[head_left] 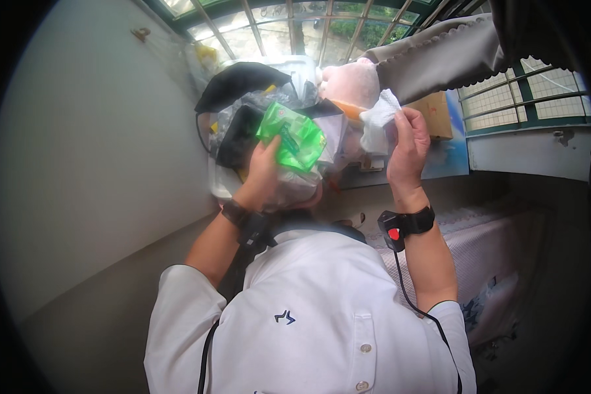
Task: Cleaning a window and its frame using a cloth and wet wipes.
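My left hand (264,165) is closed on the lower left edge of a crinkled bright green plastic packet (291,136). Between the thumb and fingers of my right hand (410,141) hangs a crumpled white tissue (380,123), raised level with the packet and apart from it. Behind and under the packet is a heap of clear plastic bags (259,98) and a black bag or cloth (243,82). A pink plush toy (351,84) sits just beyond the tissue.
The heap rests in a white plastic bin or tray (223,184). At the right are a cardboard box (435,115), a blue board (458,141) and a grey curtain (440,52). A bed with a pinkish cover (453,253) lies lower right. Barred windows (295,29) stand ahead; a white wall (92,164) rises left.
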### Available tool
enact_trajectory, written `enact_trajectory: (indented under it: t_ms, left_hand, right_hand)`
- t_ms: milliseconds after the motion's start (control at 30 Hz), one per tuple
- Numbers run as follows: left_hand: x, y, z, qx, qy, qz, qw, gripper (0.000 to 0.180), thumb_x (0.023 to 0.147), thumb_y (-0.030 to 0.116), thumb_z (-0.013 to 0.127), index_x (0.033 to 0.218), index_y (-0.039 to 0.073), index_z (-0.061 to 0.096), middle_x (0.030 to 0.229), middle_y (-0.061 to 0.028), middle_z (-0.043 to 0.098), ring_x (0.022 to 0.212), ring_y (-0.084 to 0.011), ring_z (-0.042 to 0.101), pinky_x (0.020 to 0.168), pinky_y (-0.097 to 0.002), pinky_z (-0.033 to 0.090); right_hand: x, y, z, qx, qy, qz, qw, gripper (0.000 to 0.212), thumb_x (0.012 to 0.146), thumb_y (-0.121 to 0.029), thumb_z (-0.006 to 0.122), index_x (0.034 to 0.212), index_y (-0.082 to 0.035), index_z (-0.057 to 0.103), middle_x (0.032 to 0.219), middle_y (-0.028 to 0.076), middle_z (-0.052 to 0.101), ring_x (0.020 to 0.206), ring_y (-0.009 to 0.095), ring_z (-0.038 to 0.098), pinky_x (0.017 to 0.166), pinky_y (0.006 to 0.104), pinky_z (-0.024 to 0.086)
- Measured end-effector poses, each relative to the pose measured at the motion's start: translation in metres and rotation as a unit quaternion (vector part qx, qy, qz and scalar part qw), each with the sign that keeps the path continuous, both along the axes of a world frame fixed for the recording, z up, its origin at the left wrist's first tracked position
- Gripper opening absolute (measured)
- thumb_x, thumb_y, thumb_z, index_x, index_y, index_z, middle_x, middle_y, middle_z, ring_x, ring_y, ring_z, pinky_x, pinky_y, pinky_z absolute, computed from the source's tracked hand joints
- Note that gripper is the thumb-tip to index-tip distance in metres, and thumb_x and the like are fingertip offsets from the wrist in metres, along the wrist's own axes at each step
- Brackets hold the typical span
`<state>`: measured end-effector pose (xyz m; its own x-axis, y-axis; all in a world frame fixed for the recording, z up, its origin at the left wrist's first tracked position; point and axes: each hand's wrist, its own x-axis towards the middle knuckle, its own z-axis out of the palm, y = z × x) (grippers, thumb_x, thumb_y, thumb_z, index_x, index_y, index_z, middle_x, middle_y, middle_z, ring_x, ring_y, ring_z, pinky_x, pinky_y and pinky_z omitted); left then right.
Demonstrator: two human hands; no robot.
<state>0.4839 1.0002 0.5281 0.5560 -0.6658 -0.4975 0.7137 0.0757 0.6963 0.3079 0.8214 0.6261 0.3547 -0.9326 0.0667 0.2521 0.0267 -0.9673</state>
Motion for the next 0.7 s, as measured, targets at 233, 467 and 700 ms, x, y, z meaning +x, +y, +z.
enact_trajectory:
  t_ms: [233, 467, 700]
  left_hand:
    - [0.021, 0.008, -0.016, -0.044, -0.001, -0.049, 0.998, 0.03, 0.098, 0.017, 0.061, 0.124, 0.005, 0.053, 0.114, -0.0061, 0.065, 0.103, -0.0166, 0.066, 0.091, -0.0321, 0.053]
    - [0.051, -0.003, -0.029, -0.014, -0.072, -0.099, 0.992, 0.027, 0.097, 0.014, 0.061, 0.121, 0.003, 0.055, 0.113, -0.0069, 0.065, 0.104, -0.0167, 0.065, 0.092, -0.0325, 0.052]
    - [0.019, -0.02, 0.001, -0.044, 0.009, -0.091, 0.995, 0.031, 0.096, 0.014, 0.062, 0.124, 0.005, 0.054, 0.115, -0.0055, 0.064, 0.104, -0.0177, 0.064, 0.092, -0.0341, 0.052]
  right_hand:
    - [-0.041, -0.011, -0.023, 0.029, 0.029, -0.047, 0.998, 0.014, 0.099, -0.017, 0.052, 0.097, -0.005, 0.06, 0.09, 0.0, 0.062, 0.084, 0.007, 0.057, 0.08, 0.0246, 0.047]
    - [-0.088, 0.004, -0.055, 0.098, 0.111, -0.033, 0.988, 0.01, 0.097, -0.013, 0.052, 0.099, -0.006, 0.058, 0.085, 0.0, 0.06, 0.076, 0.008, 0.056, 0.069, 0.025, 0.048]
    - [-0.033, 0.025, -0.07, 0.074, 0.157, 0.111, 0.979, 0.028, 0.099, -0.025, 0.058, 0.114, -0.002, 0.062, 0.09, 0.003, 0.065, 0.077, 0.01, 0.058, 0.072, 0.0276, 0.049]
